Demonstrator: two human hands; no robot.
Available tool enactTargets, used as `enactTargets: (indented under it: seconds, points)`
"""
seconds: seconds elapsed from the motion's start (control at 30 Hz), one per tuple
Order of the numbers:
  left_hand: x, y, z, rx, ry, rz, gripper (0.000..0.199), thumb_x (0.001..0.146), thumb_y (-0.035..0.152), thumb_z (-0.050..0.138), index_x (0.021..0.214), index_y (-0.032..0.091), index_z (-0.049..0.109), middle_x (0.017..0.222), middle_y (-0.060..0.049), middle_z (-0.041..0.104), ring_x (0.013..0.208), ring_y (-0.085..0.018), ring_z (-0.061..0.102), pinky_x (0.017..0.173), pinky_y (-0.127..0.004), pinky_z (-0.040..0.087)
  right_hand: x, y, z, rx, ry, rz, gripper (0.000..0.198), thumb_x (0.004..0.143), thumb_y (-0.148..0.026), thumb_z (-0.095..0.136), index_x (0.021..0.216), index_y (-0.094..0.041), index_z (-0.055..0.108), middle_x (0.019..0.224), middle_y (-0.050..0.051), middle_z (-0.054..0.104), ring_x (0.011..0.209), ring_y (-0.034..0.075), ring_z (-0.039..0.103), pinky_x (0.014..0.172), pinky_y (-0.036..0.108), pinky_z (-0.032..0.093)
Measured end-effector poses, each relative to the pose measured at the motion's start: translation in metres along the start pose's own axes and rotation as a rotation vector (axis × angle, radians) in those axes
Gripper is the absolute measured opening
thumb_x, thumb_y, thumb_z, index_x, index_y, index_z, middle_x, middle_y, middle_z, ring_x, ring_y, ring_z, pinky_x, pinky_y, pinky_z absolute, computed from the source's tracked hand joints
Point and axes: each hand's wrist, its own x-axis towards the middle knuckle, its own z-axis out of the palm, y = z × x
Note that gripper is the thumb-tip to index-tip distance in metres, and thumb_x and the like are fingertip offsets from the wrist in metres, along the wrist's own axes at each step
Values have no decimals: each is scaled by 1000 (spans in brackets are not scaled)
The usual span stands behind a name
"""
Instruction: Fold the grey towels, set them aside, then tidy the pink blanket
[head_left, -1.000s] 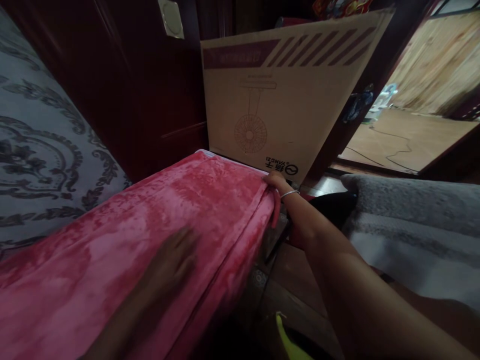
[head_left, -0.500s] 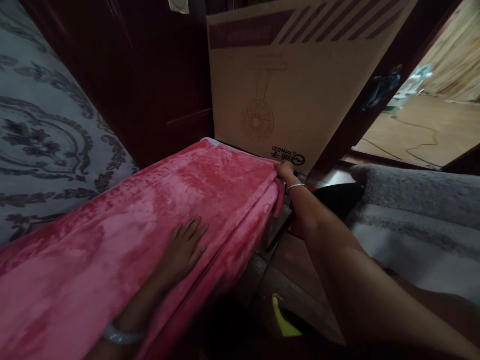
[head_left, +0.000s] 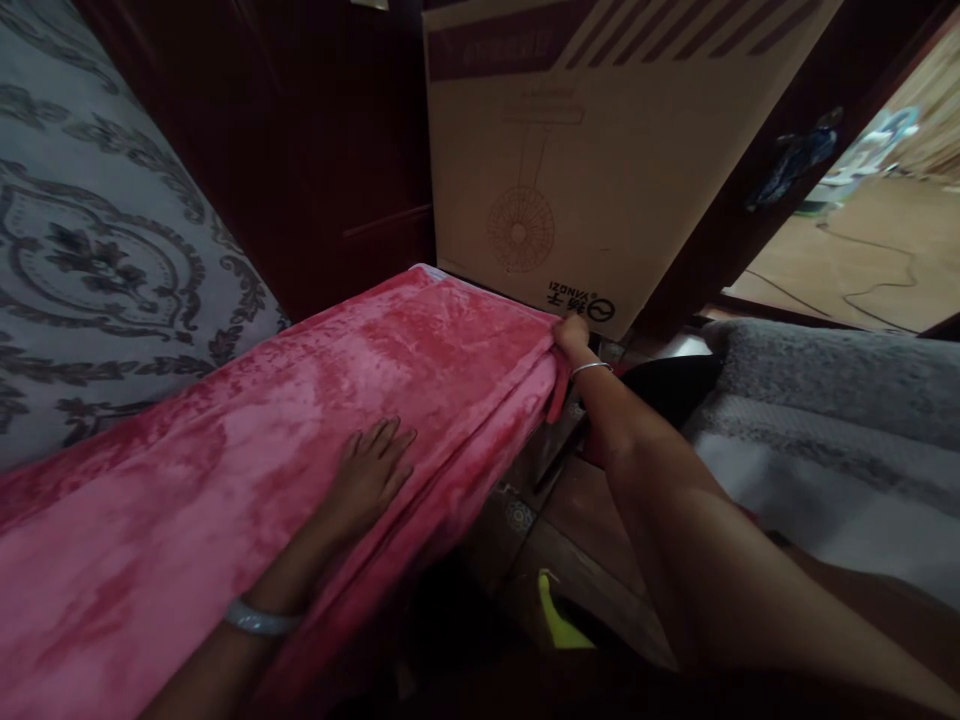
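Observation:
A pink plush cover is spread over a long flat surface that runs from the lower left toward the middle. My left hand lies flat on it with the fingers spread. At the far right corner, my right hand is closed on the cover's edge, fingers curled and partly hidden. A red strip of fabric hangs just below that hand. The cover's right side drops in folds, and a pale edging shows at its far end.
A large cardboard box stands upright behind the far end, beside a dark red door. Patterned wallpaper borders the left. Right of my arm is a grey fuzzy cover. A yellow-green object lies low, near the tiled floor.
The view has shifted slightly, so the box and wall sit a little further right. Both hands keep their places on the cover, the left flat and the right closed at the corner.

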Motion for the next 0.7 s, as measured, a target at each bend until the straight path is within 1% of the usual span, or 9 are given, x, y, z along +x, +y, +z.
enactTargets:
  seconds: [0.1, 0.2, 0.27, 0.33, 0.37, 0.43, 0.47, 0.57, 0.7]
  points:
    - [0, 3, -2, 18, -6, 2, 56, 105, 45, 34, 156, 27, 46, 166, -11, 38, 155, -28, 32, 125, -55, 25, -16, -12, -5, -95, 68, -138, 48, 103, -26, 41, 144, -7, 54, 154, 27, 45, 140, 41, 39, 111, 55, 37]
    - [0, 4, -11, 37, -37, -47, 58, 105, 48, 33, 158, 26, 43, 168, -12, 34, 156, -30, 29, 126, -58, 21, -36, -31, 1, -137, 59, -386, 50, 104, -31, 45, 150, -14, 50, 164, 19, 36, 148, 36, 28, 119, 54, 27]
    - [-1, -1, -19, 78, -50, -134, 60, 105, 49, 34, 158, 23, 42, 169, -14, 30, 157, -35, 23, 124, -65, 19, -50, -44, 11, -161, -13, -576, 56, 103, -38, 48, 156, -20, 45, 168, 13, 31, 153, 34, 21, 123, 54, 22]
    - [-5, -14, -24, 143, -48, -235, 60, 105, 48, 36, 158, 21, 42, 170, -15, 26, 158, -38, 19, 122, -70, 18, -61, -54, 24, -201, -166, -733, 61, 103, -45, 50, 159, -24, 40, 170, 10, 27, 156, 35, 17, 124, 58, 16]
    - [-8, -22, -27, 174, -48, -277, 60, 104, 47, 37, 159, 22, 41, 171, -14, 24, 158, -40, 18, 121, -71, 18, -65, -57, 31, -224, -253, -771, 61, 103, -46, 50, 160, -26, 39, 171, 9, 27, 156, 36, 16, 124, 61, 14]
    - [-15, -38, -30, 217, -50, -350, 60, 104, 46, 39, 159, 22, 40, 172, -13, 23, 157, -42, 18, 119, -73, 20, -68, -61, 42, -259, -383, -769, 61, 104, -47, 49, 161, -27, 39, 171, 8, 28, 156, 36, 17, 124, 63, 13]
    - [-20, -45, -32, 223, -59, -377, 60, 105, 46, 39, 160, 22, 39, 172, -13, 23, 157, -42, 18, 118, -73, 21, -68, -62, 46, -268, -413, -756, 60, 105, -47, 47, 161, -27, 38, 171, 8, 28, 156, 36, 18, 124, 64, 13]
    - [-37, -57, -40, 188, -67, -383, 60, 108, 45, 32, 161, 17, 35, 171, -15, 25, 157, -42, 20, 118, -73, 21, -65, -62, 52, -271, -420, -742, 60, 106, -48, 44, 162, -27, 37, 171, 8, 26, 157, 37, 18, 123, 65, 14]
    - [-69, -57, -53, 134, -15, -412, 61, 110, 44, 21, 159, 11, 36, 168, -19, 29, 155, -41, 22, 119, -70, 18, -65, -56, 54, -268, -390, -703, 56, 104, -43, 48, 157, -25, 46, 166, 17, 35, 154, 36, 26, 121, 63, 18]
